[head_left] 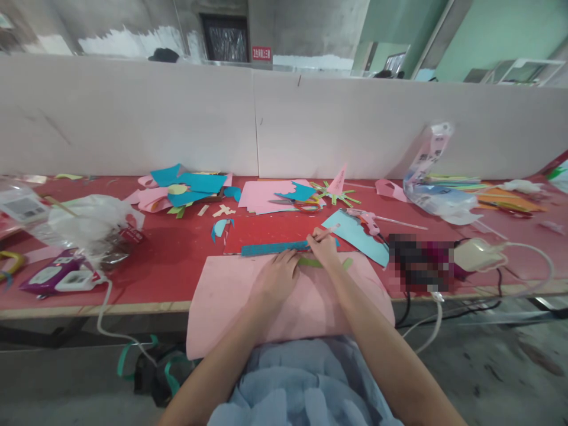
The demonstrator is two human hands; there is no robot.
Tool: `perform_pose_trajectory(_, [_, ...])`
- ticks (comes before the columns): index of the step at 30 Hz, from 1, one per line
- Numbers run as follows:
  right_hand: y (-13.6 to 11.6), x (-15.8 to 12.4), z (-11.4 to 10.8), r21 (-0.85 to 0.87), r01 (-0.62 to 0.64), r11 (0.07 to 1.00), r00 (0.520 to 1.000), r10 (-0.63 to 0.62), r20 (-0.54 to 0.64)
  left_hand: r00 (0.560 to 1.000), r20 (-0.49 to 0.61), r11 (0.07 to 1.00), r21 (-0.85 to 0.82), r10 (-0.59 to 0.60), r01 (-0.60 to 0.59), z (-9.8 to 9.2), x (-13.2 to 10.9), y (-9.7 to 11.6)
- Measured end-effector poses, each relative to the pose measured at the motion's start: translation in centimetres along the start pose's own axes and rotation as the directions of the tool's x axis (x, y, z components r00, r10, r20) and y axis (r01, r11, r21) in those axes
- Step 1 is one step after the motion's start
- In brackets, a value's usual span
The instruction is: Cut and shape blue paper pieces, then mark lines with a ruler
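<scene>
A large pink paper sheet [222, 296] lies in front of me and hangs over the table's near edge. Along its far edge runs a blue ruler [261, 249]. My left hand [279, 271] lies flat on the sheet, fingertips at the ruler's near edge. Closed around a thin pencil [332, 231], my right hand [323, 245] is at the ruler's right part; the pencil's tip is hidden. A green paper strip [310, 262] lies on the sheet between and under my hands. Beyond the ruler is a red sheet [270, 231].
Scissors [302, 205] rest on pink and blue paper. A pink glue gun [366, 222] lies on light-blue paper [355, 236]. Paper scraps [195, 186] are heaped at back left. Plastic bags [89, 222], cords and a white charger [477, 255] flank me. A white partition [177, 118] stands behind.
</scene>
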State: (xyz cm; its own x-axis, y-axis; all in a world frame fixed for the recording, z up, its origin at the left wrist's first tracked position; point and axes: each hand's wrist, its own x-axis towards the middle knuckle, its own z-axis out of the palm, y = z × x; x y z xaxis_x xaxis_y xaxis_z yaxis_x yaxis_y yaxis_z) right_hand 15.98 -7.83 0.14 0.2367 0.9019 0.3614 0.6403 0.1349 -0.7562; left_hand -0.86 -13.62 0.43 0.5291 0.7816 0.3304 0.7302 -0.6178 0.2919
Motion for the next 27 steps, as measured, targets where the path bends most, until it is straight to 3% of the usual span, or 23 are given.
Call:
perform_pose_trajectory(20, [-0.27,-0.03,-0.32,0.041,-0.064,0.997,0.998,0.064,0.003,1.0,-0.007,1.0,-0.008,-0.006,0.006,0.13,-0.02,-0.02])
perform_pose_trajectory(23, [-0.14,0.05,-0.63,0.095,-0.114,0.989,0.991,0.119,-0.053,1.0,-0.007,1.0,-0.013,-0.018,0.018,0.12,-0.06,-0.01])
perform_pose_trajectory(27, [0.07,0.17,-1.01,0.138,-0.089,0.986,0.977,0.113,-0.181,0.999,-0.021,0.999,-0.023,-0.03,0.03,-0.02,-0.09,0.14])
